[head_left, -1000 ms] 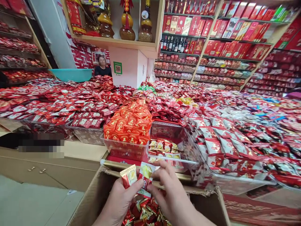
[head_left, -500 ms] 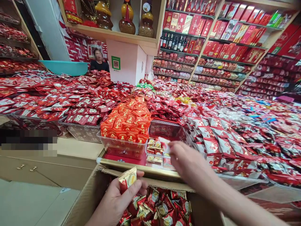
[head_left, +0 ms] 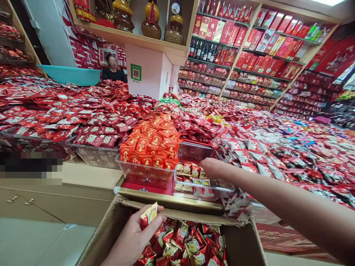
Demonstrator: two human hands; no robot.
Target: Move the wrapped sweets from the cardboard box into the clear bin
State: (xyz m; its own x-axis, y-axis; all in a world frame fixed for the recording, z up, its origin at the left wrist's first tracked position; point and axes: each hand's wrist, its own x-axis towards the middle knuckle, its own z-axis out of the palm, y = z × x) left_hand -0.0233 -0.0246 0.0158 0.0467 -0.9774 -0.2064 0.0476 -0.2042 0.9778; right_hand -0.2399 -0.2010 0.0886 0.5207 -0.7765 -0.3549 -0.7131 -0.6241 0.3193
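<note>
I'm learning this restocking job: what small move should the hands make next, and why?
Probably pass the packet pinched in the left hand to the right hand, which reaches into the clear bin that holds only a few like packets.

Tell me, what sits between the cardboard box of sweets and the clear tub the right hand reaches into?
In the head view, a gold counter edge runs between the cardboard box and the clear tub.
</note>
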